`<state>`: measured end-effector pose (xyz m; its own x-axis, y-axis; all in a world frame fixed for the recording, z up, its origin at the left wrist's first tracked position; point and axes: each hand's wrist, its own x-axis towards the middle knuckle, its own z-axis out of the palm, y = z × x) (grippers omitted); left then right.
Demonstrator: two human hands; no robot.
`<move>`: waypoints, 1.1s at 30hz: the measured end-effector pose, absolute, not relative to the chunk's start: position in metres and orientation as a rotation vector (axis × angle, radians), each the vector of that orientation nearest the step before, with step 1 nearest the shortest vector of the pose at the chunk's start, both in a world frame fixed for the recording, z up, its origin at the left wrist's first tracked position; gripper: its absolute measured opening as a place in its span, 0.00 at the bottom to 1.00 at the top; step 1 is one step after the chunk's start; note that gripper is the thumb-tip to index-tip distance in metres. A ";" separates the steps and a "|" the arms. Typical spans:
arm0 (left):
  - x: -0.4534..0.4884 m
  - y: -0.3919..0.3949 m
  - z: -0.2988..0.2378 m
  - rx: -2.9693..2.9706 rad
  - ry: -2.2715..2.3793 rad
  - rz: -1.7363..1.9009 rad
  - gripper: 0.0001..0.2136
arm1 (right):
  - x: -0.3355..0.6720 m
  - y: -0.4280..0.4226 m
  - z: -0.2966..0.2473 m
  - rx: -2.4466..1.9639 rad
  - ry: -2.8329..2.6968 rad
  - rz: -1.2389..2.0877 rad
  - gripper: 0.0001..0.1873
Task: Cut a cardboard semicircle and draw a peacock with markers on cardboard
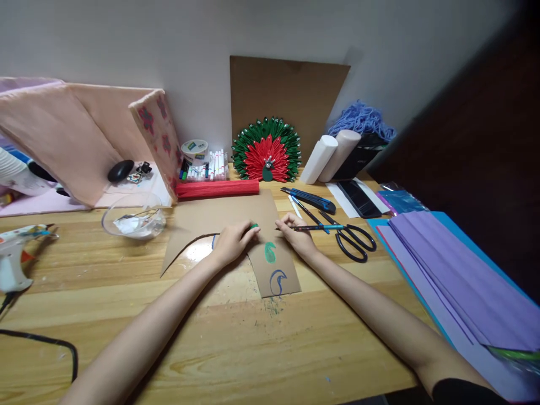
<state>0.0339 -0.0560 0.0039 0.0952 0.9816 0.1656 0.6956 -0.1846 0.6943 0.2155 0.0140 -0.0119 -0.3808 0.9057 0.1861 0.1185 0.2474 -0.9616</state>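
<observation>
My left hand (233, 242) rests over the cut brown cardboard (225, 208), fingers closed on a small green piece (253, 226) whose kind I cannot make out. Facing it, my right hand (296, 233) pinches a dark patterned pencil (314, 228), its tip pointing left toward the green piece. Below the hands, the cardboard strip bears a green curved shape (270, 253) and a blue crescent outline (277, 282). To the right of my right hand lie black-handled scissors (356, 243), a blue and black utility knife (310, 200) and a pen.
A red and green peacock craft (268, 152) stands behind, with a red paper roll (217, 189) to its left. At left are a clear bowl (135, 216) and a glue gun (19, 253). Purple sheets (459, 275) and a phone (359, 198) lie right.
</observation>
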 end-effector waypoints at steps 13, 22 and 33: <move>0.035 -0.059 0.004 2.050 1.702 0.819 0.10 | 0.219 0.014 -0.014 -0.646 -1.609 1.729 0.10; 0.035 -0.062 0.004 2.052 1.679 0.833 0.11 | 0.217 0.010 -0.008 -0.636 -1.656 1.670 0.09; 0.034 -0.066 -0.004 2.325 1.639 0.695 0.15 | 0.217 0.001 -0.008 -0.700 -1.728 1.655 0.14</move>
